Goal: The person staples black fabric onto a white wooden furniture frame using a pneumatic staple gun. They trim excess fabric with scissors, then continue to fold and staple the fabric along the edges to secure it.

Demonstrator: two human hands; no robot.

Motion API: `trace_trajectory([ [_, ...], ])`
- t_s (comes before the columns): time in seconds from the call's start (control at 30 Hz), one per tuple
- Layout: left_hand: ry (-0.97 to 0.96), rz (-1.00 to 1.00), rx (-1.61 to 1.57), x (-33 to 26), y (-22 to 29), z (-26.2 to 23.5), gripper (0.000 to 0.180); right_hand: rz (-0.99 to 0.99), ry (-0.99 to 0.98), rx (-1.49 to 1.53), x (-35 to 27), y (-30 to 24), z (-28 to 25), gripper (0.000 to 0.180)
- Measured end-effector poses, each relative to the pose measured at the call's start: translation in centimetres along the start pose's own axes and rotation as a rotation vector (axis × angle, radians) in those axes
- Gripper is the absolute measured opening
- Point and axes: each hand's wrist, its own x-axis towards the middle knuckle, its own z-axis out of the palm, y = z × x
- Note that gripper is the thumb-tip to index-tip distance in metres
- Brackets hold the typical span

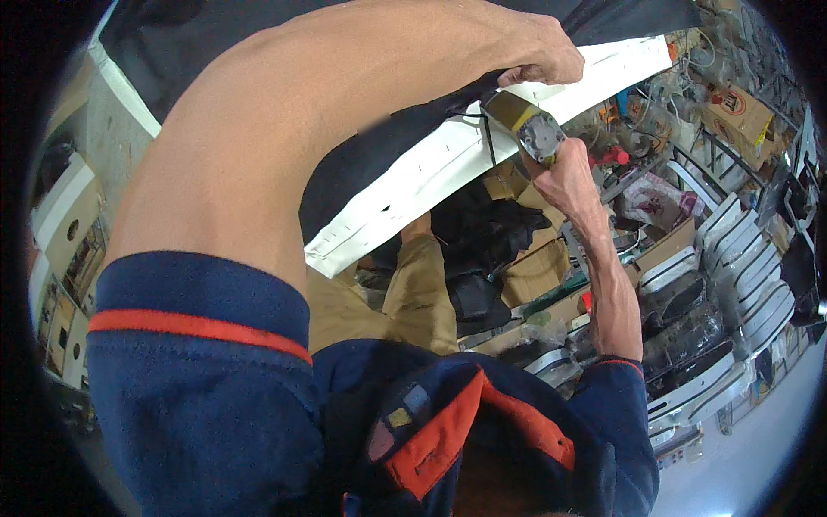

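Observation:
My right hand (pixel 564 177) is wrapped round a yellow-and-grey staple gun (pixel 532 129), whose front end rests at a long white strip (pixel 431 168). Short dark marks like staples run along that strip. Across the top reaches my left arm, and my left hand (pixel 547 60) is closed, its fingers curled down at the edge of black fabric (pixel 353 177) beside the strip. The fingertips are partly hidden. A thin dark cord or strap hangs over the strip next to the tool.
Below the strip lie cardboard (pixel 538 271) and crumpled black material (pixel 482 228), near my legs. A cluttered heap on the right holds curved grey-white parts (pixel 741 276), a cardboard box (pixel 736 121) and plastic-wrapped pieces. A pale panel (pixel 65 215) stands at far left.

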Motion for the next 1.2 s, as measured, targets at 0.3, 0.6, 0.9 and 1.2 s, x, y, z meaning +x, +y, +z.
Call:
trace_trajectory([
  [0.3, 1.071, -0.406, -0.659, -16.3, 2.7, 1.2, 0.013, -0.014, 0.273, 0.063, -5.4, 0.3, 0.6, 0.026],
  [0.6, 1.399, 1.097, -1.727, -44.5, 27.5, 3.1, 0.022, 0.628, 0.468, 0.165, -23.4, -6.5, 6.1, 0.026],
  [0.9, 1.657, 1.363, -1.552, -68.2, 32.0, 10.7, 0.019, 0.573, 0.37, -0.017, -27.5, -21.5, 15.8, 0.031],
  [1.2, 1.989, 1.417, -1.529, -81.7, 29.8, 22.4, 0.021, 0.188, 0.179, -0.297, -18.0, -37.3, 16.2, 0.039],
])
